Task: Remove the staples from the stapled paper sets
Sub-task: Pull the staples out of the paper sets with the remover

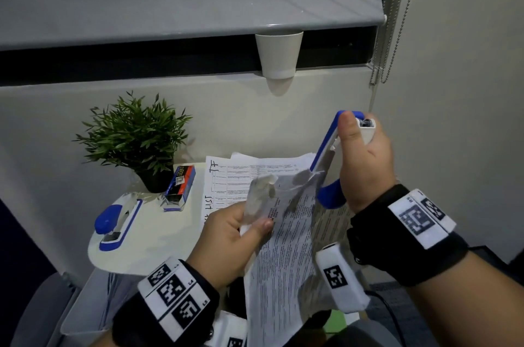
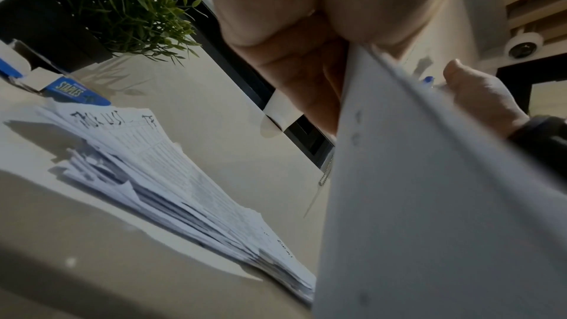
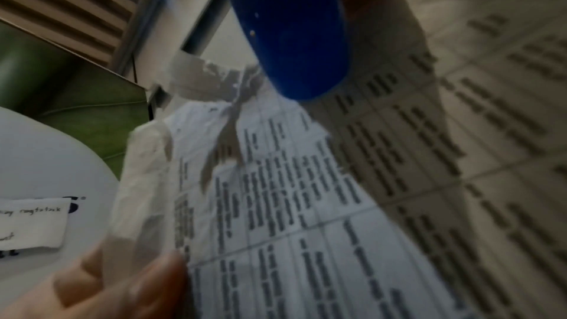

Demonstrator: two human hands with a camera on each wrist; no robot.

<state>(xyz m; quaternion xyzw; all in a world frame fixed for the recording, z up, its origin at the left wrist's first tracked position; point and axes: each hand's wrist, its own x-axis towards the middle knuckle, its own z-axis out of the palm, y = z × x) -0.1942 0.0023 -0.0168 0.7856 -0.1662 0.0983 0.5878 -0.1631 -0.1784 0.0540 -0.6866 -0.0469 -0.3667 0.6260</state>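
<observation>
My left hand pinches a stapled paper set near its torn, crumpled top corner and holds it up in front of me. My right hand grips a blue and white stapler upright, its lower tip against the top corner of the paper. In the right wrist view the stapler's blue end sits just above the torn corner. In the left wrist view my left fingers clamp the sheet edge. The staple itself is not visible.
A pile of printed sheets lies on the round white table, with a second blue stapler, a box of staples and a potted plant. A white cup stands on the sill.
</observation>
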